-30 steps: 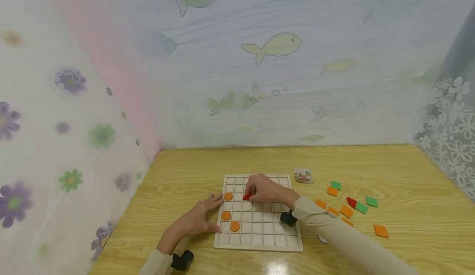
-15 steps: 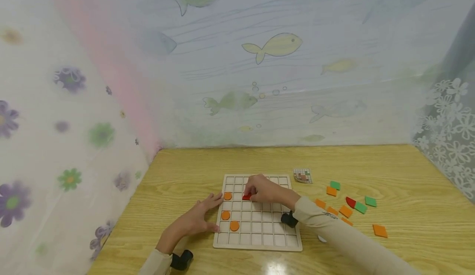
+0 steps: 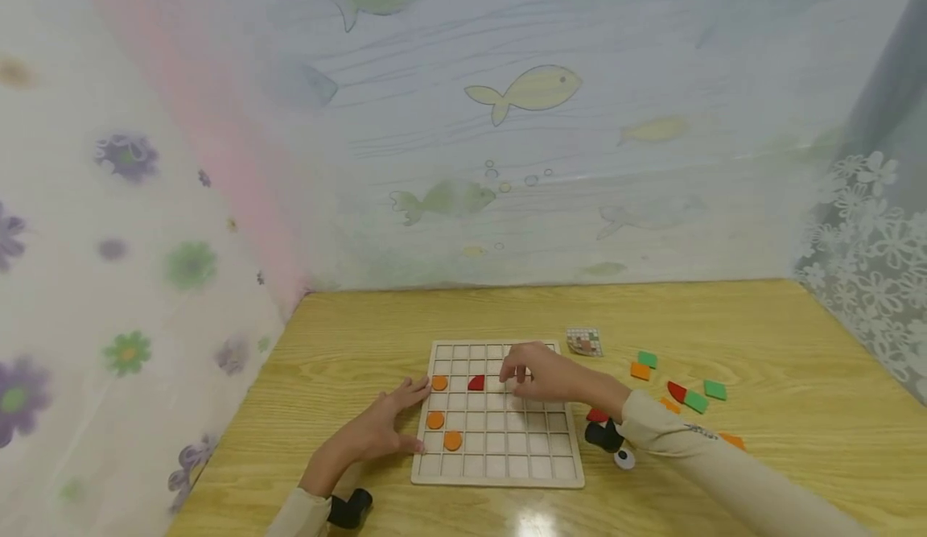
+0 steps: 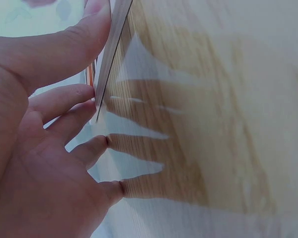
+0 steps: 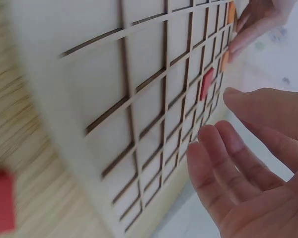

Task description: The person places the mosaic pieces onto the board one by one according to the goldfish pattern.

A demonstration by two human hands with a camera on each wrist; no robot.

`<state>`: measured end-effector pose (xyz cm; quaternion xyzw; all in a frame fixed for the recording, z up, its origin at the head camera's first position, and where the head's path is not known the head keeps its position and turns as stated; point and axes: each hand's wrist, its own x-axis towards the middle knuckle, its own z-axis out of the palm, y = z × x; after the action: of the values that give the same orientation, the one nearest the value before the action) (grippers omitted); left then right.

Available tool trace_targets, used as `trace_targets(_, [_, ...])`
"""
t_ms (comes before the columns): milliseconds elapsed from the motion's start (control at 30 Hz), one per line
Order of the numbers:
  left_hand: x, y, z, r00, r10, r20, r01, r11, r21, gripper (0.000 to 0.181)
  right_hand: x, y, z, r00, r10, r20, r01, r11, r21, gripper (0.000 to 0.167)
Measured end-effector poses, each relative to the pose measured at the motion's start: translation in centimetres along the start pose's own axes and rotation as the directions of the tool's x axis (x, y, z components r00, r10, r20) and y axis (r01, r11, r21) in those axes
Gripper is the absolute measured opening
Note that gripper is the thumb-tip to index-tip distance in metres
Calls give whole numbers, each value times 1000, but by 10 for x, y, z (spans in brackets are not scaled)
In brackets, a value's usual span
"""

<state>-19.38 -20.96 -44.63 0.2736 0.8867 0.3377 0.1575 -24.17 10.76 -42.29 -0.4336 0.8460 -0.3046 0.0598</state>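
Note:
A pale wooden grid board (image 3: 498,466) lies flat on the table. In its upper part sits a red tile with one rounded corner (image 3: 476,382), and three orange discs (image 3: 452,440) lie in cells toward the left. My left hand (image 3: 380,428) rests at the board's left edge, fingers spread; the left wrist view shows the thumb (image 4: 74,49) and fingertips against that edge. Over the board, right of the red tile, hovers my right hand (image 3: 546,374). Its fingers are loosely bent and hold nothing, as the right wrist view shows with a gap between thumb and fingers (image 5: 216,148).
Right of the board lie loose green tiles (image 3: 715,390), orange tiles (image 3: 640,371) and red tiles (image 3: 677,392), partly behind the right sleeve. A small card with a printed grid (image 3: 583,341) lies beyond the board's upper right corner. A patterned wall (image 3: 536,199) borders the table's far edge.
My right hand has let go of the red tile, which stays in its cell, and has moved to the right. The left hand keeps its place at the board's edge.

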Motion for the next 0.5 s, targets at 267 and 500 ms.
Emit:
trace_targets(267, [2,-3,1,1000,1,3,-1,1000,13,81,-48,5,-23,997,57,-42,-58,998,-16,14])
trace_targets(500, [2,-2,1,1000,1,-2,-1,1000,27,82,-90,12,-41,992,79,-103,-80,997,-7,12])
